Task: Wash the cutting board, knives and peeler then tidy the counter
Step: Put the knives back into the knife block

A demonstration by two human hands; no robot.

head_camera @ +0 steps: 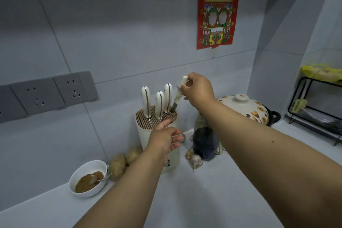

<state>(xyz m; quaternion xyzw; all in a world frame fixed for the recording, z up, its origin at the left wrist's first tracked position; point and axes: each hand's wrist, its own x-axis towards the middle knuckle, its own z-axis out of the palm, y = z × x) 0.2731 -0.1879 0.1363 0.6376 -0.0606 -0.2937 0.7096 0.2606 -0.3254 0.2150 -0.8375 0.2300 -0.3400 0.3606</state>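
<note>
Right hand (199, 90): grip pinched on the cream handle of a knife (179, 92), thumb and forefingers near the butt end. The blade tip sits at the back right of the knife block (159, 136), partly in the slots, the knife leaning toward the hand. I judge the high pinch is chosen so the blade can hang and find its slot

Left hand (166, 138): grip released, fingers spread against the front wall of the block, thumb at the rim. I read this as bracing so the block does not tip or slide

Three other knives (160, 102) stand upright in the block, handles just left of the held one. Little clearance there; I would keep the handle from knocking the nearest

Cutting board and peeler: not in view

Edges and room: block stands close to the wall at the back of the surface (194, 196). A dark bottle (205, 142) and garlic bulbs (195, 158) crowd its right, under my right forearm; potatoes (124, 163) and a bowl of paste (88, 178) on its left. Open surface lies in front, toward me
</note>
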